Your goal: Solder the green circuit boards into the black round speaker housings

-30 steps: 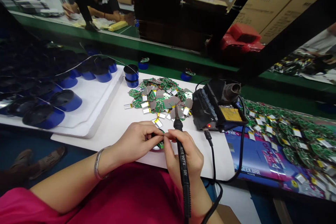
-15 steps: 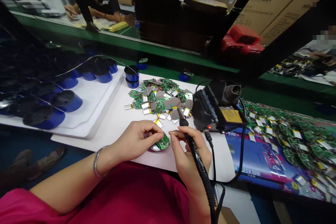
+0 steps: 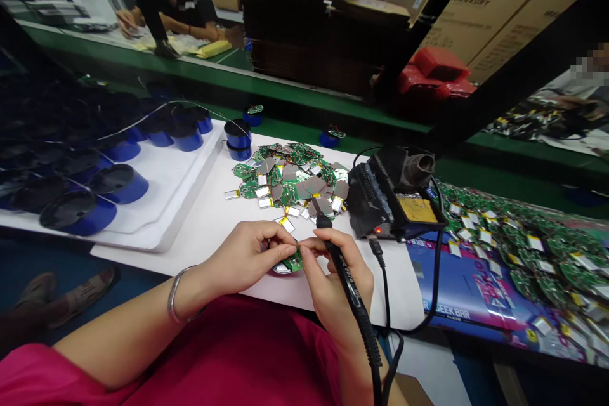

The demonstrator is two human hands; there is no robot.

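A green circuit board (image 3: pixel 294 262) is under my left hand (image 3: pixel 245 255), whose thumb and fingers are closed on its upper edge. My right hand (image 3: pixel 335 276) has a black soldering iron (image 3: pixel 349 282) lying across it, tip pointing up and away. Its thumb and forefinger pinch together at the board's right edge, touching or nearly touching my left fingertips. Whatever fine part lies between these fingertips is too small to make out. Just beyond, a pile of circuit boards (image 3: pixel 280 187) with silver battery cells covers the white work surface (image 3: pixel 195 228).
A soldering station (image 3: pixel 380 196) with a yellow sponge (image 3: pixel 417 209) stands to the right, its cable looping down. On the left, a white foam tray (image 3: pixel 166 216) carries several blue-and-black round housings (image 3: pixel 118 183). More boards (image 3: pixel 533 247) lie at far right. A co-worker (image 3: pixel 185 6) sits opposite.
My right hand has moved left, bringing its pinched fingers to the board and against my left fingertips. The soldering iron has shifted left with it. My left hand has hardly moved.
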